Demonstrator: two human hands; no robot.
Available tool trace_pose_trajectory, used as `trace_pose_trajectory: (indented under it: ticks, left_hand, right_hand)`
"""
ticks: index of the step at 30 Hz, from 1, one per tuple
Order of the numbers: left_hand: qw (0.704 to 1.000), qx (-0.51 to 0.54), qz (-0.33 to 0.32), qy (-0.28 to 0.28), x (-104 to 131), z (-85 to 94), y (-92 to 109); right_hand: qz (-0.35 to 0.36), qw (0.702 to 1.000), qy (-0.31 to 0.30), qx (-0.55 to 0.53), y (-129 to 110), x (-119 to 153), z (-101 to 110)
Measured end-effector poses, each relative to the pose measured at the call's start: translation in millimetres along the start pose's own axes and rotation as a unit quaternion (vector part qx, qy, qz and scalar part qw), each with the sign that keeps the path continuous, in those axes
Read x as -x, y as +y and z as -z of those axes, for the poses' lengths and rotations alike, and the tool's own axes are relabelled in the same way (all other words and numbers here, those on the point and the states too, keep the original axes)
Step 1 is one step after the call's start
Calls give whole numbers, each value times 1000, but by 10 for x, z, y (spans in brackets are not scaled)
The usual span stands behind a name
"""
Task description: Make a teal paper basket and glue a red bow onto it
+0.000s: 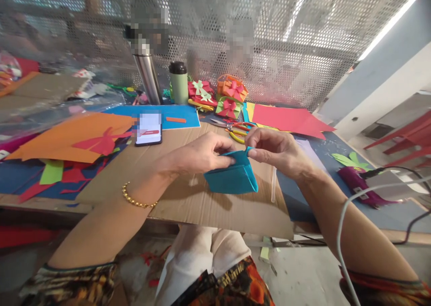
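A small folded box of teal paper is held just above a brown cardboard sheet. My left hand grips its upper left edge, with fingers reaching inside the opening. At the top right corner, my right hand pinches a narrow paper flap between thumb and forefinger. The box tilts a little, and its right side shows a folded, pointed end. Right of the box lies a translucent glue stick on the cardboard. Behind my right hand are scissors with yellow and red handles.
A phone with a lit screen lies at left, near orange paper. Finished paper boxes with bows, a green tumbler and a steel flask stand behind. A purple glue gun with cables is at right.
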State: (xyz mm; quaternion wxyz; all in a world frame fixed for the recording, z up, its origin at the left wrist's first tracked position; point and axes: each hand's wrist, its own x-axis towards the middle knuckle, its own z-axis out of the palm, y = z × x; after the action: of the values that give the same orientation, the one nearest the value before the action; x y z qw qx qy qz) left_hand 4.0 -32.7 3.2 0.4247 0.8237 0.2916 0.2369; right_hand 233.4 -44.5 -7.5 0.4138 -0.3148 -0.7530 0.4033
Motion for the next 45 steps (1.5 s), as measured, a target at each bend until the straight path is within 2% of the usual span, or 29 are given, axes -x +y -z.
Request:
trace_pose_trajectory:
  ticks: [6,11,18,24,31,37,45]
  left_hand:
    - [999,37,17,9,-10,-52,-27]
    - [998,33,30,41,-23,-42,-28]
    - [996,21,49,78,-29,-55,-1]
    - [993,26,63,92,-45,-72,-4]
    - [993,25,64,94,-50,-89,26]
    - [994,16,64,85,-39,-101,47]
    - [996,-9,44,80,-34,-92,67]
  right_hand:
    - [-9,1000,-12,-8,-55,61,43]
    - [23,999,20,39,-21,84,61]
    - [-8,998,54,-25,60,55,51]
    - [3,998,50,41,-25,73,11]
    - [24,991,59,119,30,91,-23]
    - [49,981,55,179,-17,122,-30]
    - [64,966,52,244,-53,136,-53]
